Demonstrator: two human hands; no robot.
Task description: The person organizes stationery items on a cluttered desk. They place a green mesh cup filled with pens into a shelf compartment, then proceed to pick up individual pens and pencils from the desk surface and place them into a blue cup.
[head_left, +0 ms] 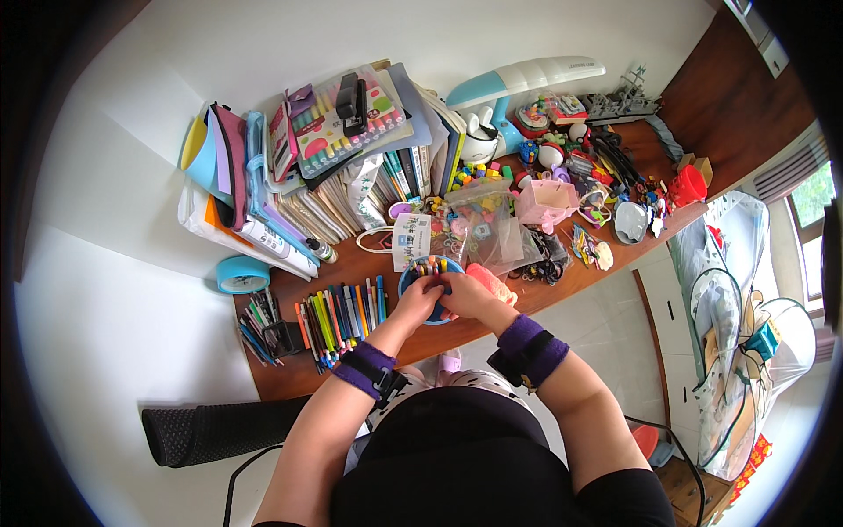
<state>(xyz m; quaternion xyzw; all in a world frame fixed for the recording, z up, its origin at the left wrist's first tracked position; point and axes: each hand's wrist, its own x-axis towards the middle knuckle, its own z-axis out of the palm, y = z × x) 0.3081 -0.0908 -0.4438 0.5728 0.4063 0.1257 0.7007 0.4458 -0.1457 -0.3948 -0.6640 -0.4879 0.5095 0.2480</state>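
Observation:
Both my hands meet over a round blue container [404, 284] near the desk's front edge. Several pencils [431, 265] show inside it, at its far side. My left hand [421, 300] is over the container's middle, its fingertips close to those of my right hand [463, 295]. The fingers hide whatever may be between them. A coral-coloured fluffy item [490, 282] lies beside the container, partly behind my right hand. To the left, a row of pens and markers [342, 313] lies side by side on the wooden desk [280, 382].
A black mesh pen holder [284, 338] lies among loose pens at the left, near a blue tape roll [244, 275]. Stacked books [323, 214] line the wall. Clear plastic bags [487, 227], a pink box [546, 203], small toys and a desk lamp [527, 78] crowd the right side.

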